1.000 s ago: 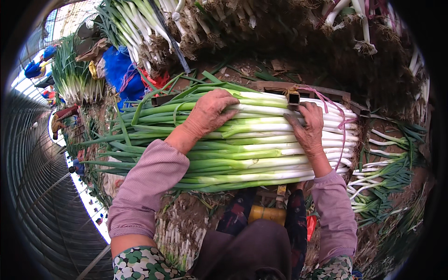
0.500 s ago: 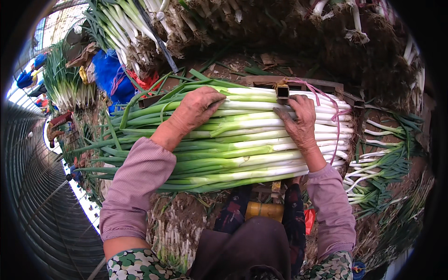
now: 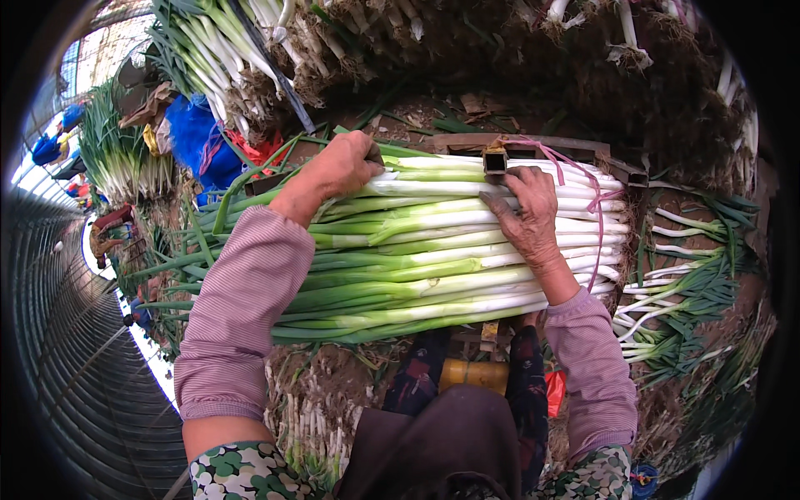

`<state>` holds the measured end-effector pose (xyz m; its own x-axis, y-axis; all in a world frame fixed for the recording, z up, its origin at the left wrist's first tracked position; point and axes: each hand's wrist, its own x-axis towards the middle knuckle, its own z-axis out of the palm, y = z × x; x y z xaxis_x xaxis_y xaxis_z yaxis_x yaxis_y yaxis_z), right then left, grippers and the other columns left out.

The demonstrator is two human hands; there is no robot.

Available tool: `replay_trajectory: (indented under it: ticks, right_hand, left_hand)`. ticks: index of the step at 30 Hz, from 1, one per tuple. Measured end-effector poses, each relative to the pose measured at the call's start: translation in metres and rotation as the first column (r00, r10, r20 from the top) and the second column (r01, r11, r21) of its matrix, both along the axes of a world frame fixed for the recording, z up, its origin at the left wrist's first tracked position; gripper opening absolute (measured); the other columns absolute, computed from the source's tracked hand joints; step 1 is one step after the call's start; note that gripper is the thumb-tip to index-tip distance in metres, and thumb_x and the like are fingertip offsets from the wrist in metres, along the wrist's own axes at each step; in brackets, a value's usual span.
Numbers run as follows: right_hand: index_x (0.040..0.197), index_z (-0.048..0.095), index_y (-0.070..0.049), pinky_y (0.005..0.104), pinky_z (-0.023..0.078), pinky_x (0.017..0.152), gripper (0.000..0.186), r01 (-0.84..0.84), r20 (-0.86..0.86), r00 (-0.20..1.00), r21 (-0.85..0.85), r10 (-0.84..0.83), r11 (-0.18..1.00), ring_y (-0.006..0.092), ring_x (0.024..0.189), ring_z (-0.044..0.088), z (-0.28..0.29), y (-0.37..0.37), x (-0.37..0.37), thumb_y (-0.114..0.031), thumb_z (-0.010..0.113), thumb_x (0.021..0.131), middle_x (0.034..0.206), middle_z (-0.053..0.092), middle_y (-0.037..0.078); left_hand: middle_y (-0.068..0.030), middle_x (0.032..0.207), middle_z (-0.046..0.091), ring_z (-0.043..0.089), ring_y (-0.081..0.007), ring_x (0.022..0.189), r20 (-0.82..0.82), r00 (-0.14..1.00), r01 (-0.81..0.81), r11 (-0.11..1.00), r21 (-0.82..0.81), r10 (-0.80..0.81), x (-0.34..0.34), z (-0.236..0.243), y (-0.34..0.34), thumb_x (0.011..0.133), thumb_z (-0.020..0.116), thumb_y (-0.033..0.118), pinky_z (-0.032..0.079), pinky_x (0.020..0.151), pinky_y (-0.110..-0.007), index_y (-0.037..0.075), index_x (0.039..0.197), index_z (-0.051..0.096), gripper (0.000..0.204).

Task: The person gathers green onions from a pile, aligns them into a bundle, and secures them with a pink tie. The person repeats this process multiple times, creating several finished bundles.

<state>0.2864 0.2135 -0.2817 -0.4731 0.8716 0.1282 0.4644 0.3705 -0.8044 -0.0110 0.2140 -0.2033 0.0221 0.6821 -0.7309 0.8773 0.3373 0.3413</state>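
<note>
A broad row of long green onions (image 3: 450,250) lies side by side in front of me, leafy green ends to the left, white root ends to the right. At the far edge of the row, my left hand (image 3: 337,171) is closed, its fingertips pinched on a far-side green onion where green meets white; the exact grip is partly hidden. My right hand (image 3: 531,212) lies over the white stalks, thumb apart from the bent fingers. Just beyond its fingertips stands a square metal post (image 3: 494,160). A pink tie string (image 3: 598,212) crosses the white ends.
Heaped green onions with soil-covered roots (image 3: 342,42) fill the far side. Loose smaller ones (image 3: 671,292) lie at the right. A blue bag (image 3: 200,142) and a red bag (image 3: 265,150) are at the far left. Under the row, a yellow cylinder (image 3: 473,375) sits between my legs.
My left hand has moved left and slightly away from me along the far stalks, fingers still pinched. My right hand has barely moved and stays on the white stalks.
</note>
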Motion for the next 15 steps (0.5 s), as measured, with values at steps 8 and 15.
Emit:
replay_trajectory:
  ticks: [8, 15]
  right_hand:
    - [0.095, 0.065, -0.005, 0.0421, 0.040, 0.081, 0.026, -0.029, 0.099, 0.995, -0.006, 0.030, 1.000, 0.0307, 0.092, 0.052, 0.013, -0.003, -0.004, -0.019, 0.073, 0.075, 0.091, 0.057, 0.011]
    - [0.105, 0.062, -0.005, 0.0418, 0.043, 0.088, 0.030, -0.039, -0.110, 0.993, -0.040, 0.034, 0.998, 0.0321, 0.098, 0.055, 0.037, -0.027, -0.048, -0.004, 0.068, 0.075, 0.105, 0.061, 0.012]
  left_hand:
    - [-0.0184, 0.093, 0.069, 0.065, -0.0349, 0.084, -0.650, 0.747, 0.009, 0.975, 0.222, 0.141, -0.135, 0.040, -0.026, 0.083, 0.064, 0.010, 0.052, 0.076, -0.039, 0.004, 0.098, 0.071, 0.018]
    - [-0.0159, 0.119, 0.061, 0.059, -0.0337, 0.109, -0.395, 0.918, 0.236, 0.769, 0.594, 0.023, -0.091, 0.084, -0.060, 0.076, 0.066, -0.001, 0.048, 0.096, -0.039, 0.007, 0.112, 0.065, 0.037]
